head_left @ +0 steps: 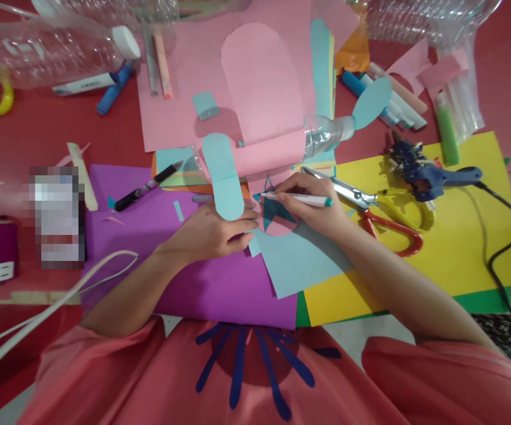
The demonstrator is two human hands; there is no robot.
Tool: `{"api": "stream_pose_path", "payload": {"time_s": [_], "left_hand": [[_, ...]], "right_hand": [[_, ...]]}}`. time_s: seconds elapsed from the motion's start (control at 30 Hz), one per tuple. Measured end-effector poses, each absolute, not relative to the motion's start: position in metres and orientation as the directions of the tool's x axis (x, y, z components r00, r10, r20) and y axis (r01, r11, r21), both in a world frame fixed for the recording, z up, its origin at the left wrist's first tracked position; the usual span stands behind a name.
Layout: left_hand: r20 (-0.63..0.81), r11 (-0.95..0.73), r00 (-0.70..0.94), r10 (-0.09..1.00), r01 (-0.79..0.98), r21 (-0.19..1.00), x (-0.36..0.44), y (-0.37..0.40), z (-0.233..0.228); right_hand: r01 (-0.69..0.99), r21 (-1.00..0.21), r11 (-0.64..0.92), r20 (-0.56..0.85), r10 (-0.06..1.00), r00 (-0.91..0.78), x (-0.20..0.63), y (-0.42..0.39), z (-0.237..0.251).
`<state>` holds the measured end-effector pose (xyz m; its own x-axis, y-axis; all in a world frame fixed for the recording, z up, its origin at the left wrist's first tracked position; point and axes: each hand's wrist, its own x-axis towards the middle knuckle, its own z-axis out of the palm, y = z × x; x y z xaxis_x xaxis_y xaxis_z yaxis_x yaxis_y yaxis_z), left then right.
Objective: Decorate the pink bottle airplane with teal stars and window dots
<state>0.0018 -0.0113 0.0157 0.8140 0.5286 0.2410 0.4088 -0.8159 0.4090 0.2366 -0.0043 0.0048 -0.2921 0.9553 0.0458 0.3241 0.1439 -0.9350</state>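
My right hand grips a white felt-tip marker with a teal end. Its tip touches a star, partly coloured dark teal, on a rounded pink paper piece. My left hand lies palm down beside the star, fingers stretched out against the pink piece's left edge. A light blue paper strip with rounded ends covers part of those fingers. Just beyond both hands lies a plastic bottle wrapped in pink paper, with a large pink flap behind it and a light blue oval at its cap.
Scissors lie right of my right hand, before a blue glue gun with a black cord. A black pen rests on purple paper. Clear bottles and markers lie farther back. A phone is at left.
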Motion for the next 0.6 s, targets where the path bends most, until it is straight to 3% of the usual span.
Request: {"api": "stream_pose_path", "payload": {"time_s": [0.2,0.6], "left_hand": [[0.224,-0.809,0.814,0.536,0.418,0.414,0.0007,-0.0123,0.0133],[0.217,-0.82,0.822,0.526,0.422,0.387,0.0008,-0.0114,0.0161]], "right_hand": [[0.29,-0.953,0.091,-0.017,0.937,-0.349,0.2381,-0.0026,0.0037],[0.328,-0.939,0.107,0.009,0.957,-0.288,0.2361,-0.0033,0.008]]}}
